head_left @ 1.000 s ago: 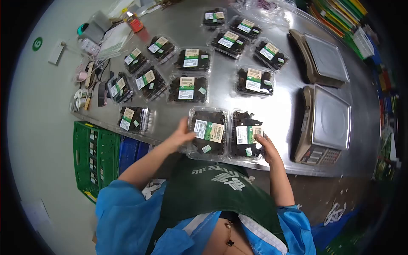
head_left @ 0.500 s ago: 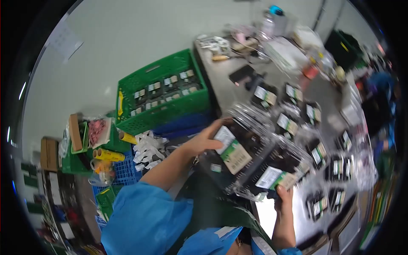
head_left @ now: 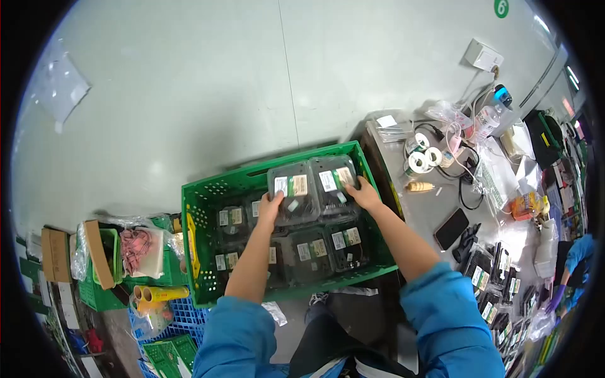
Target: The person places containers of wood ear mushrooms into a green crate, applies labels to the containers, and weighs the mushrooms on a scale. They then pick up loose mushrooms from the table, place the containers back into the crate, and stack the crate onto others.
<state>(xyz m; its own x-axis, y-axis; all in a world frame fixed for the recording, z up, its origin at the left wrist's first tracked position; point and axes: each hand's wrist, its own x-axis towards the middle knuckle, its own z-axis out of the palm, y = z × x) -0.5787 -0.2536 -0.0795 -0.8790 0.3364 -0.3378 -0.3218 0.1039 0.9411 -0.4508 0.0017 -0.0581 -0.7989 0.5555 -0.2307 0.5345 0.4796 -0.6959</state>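
Two clear-lidded dark packs with labels are side by side over the back right of a green crate (head_left: pixel 246 171). My left hand (head_left: pixel 271 206) grips the left pack (head_left: pixel 293 189) at its near left edge. The right pack (head_left: pixel 336 184) is gripped by my right hand (head_left: pixel 363 193) at its right side. Beneath and in front of them, several similar packs (head_left: pixel 312 257) lie in rows inside the crate. The undersides of the two held packs are hidden, so whether they rest on the packs below cannot be told.
On the metal table at right lie a black phone (head_left: pixel 451 229), label rolls (head_left: pixel 418 162), cables, a bottle (head_left: pixel 486 121) and more packs (head_left: pixel 488 283). Yellow rolls (head_left: pixel 161 293) and blue crates (head_left: pixel 183 318) are at lower left. A co-worker's sleeve (head_left: pixel 578 252) shows far right.
The view has swung left to the green crate. Both hands, with the two packs, have moved from beside the table to over the crate, and the packs now sit level side by side.
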